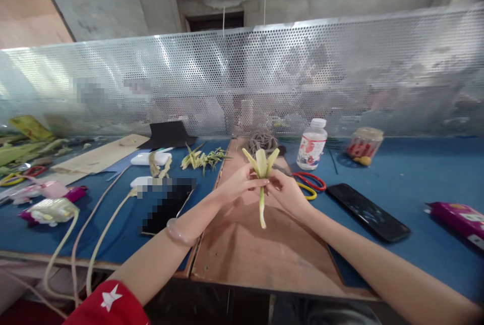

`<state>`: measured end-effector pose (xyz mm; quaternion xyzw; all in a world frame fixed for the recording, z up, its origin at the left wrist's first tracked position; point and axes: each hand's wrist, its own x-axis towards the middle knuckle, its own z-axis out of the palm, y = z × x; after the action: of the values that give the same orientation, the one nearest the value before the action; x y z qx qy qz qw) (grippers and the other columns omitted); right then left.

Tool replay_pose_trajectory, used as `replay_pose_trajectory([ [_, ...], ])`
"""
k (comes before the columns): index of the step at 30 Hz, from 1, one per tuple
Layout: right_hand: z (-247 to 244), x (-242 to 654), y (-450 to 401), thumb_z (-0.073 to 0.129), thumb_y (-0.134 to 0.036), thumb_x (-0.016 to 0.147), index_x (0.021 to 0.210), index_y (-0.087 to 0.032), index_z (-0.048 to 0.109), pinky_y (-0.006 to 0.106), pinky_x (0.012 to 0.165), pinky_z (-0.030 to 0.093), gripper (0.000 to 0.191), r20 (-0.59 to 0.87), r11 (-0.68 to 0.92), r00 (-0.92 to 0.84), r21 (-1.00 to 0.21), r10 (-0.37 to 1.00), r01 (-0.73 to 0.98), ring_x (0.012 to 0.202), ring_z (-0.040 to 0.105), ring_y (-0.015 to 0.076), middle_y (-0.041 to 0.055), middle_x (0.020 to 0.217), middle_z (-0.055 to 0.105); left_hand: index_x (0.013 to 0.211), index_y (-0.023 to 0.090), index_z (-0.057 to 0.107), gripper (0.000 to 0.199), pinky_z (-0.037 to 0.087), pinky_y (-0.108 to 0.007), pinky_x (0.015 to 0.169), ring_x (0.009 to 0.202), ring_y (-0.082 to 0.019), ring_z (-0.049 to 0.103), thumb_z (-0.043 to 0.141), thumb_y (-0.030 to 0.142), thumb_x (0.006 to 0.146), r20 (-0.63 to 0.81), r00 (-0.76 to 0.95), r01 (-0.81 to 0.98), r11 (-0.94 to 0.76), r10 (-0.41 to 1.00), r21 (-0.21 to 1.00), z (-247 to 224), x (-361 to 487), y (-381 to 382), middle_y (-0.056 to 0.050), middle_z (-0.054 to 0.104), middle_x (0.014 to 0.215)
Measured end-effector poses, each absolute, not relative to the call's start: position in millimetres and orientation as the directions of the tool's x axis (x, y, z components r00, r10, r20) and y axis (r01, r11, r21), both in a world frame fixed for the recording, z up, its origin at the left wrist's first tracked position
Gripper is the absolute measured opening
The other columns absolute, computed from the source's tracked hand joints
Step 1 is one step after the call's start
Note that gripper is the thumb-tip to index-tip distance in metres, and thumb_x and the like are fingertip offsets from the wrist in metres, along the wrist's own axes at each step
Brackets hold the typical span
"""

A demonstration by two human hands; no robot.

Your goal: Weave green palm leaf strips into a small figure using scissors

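A pale yellow-green flower-like piece (261, 164) with spread petals and a short stem hangs over the bare wooden part of the table. My left hand (242, 183) pinches its base from the left, thumb and fingers closed on it. From the right, my right hand (285, 191) closes its fingers at the same base, close to the left fingertips. The stem points down below both hands. Behind the petals lies a tangle of grey cord (262, 142).
Right of my hands are scissors (310, 182), a phone (368, 211), a labelled bottle (312, 146), a jar (365, 144) and a purple packet (459, 219). On the left lie green sprigs (204, 158), a dark phone (170, 206) and cables (109, 224). A perforated metal screen (189, 77) stands behind.
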<state>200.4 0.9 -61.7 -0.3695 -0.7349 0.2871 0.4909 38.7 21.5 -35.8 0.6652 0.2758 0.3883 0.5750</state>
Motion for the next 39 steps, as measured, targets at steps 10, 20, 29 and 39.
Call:
replay_pose_trajectory([
  [10, -45.7, 196.8, -7.6, 0.053, -0.028, 0.081, 0.080, -0.020, 0.060, 0.032, 0.071, 0.050, 0.011, 0.530, 0.539, -0.100, -0.819, 0.842, 0.198, 0.074, 0.061, 0.0180, 0.0031, 0.081, 0.066, 0.093, 0.017, 0.051, 0.037, 0.039, -0.021, 0.055, 0.069, -0.012, 0.059, 0.073, 0.028, 0.065, 0.289, 0.426, -0.070, -0.288, 0.857, 0.955, -37.3, 46.7, 17.1, -0.001, 0.061, 0.081],
  [20, -48.6, 193.4, -6.7, 0.054, -0.029, 0.081, 0.082, -0.019, 0.059, 0.033, 0.070, 0.051, 0.012, 0.481, 0.483, -0.044, -0.866, 0.875, 0.130, 0.073, 0.062, 0.0184, 0.0043, 0.082, 0.067, 0.071, 0.016, 0.046, 0.033, 0.046, -0.025, 0.063, 0.064, -0.011, 0.059, 0.075, 0.030, 0.062, 0.265, 0.393, -0.122, -0.236, 0.880, 0.964, -30.8, 51.9, 8.5, 0.004, 0.055, 0.066],
  [29, -49.6, 196.2, -5.4, 0.050, -0.033, 0.086, 0.090, -0.021, 0.056, 0.033, 0.069, 0.052, 0.014, 0.546, 0.548, -0.052, -0.832, 0.836, 0.085, 0.073, 0.062, 0.0180, 0.0046, 0.086, 0.065, 0.086, 0.015, 0.059, 0.025, 0.048, -0.030, 0.074, 0.071, -0.013, 0.060, 0.071, 0.027, 0.068, 0.333, 0.367, -0.076, -0.328, 0.869, 0.941, -42.1, 48.7, 19.1, -0.001, 0.061, 0.075],
  [39, -52.8, 196.4, -1.6, 0.050, -0.034, 0.086, 0.090, -0.023, 0.051, 0.032, 0.064, 0.052, 0.011, 0.555, 0.551, -0.049, -0.832, 0.831, -0.068, 0.066, 0.061, 0.0160, 0.0012, 0.080, 0.062, 0.094, 0.012, 0.063, 0.028, 0.049, -0.030, 0.072, 0.071, -0.014, 0.061, 0.067, 0.031, 0.073, 0.321, 0.355, -0.133, -0.292, 0.878, 0.947, -40.8, 49.5, 20.7, -0.006, 0.065, 0.080],
])
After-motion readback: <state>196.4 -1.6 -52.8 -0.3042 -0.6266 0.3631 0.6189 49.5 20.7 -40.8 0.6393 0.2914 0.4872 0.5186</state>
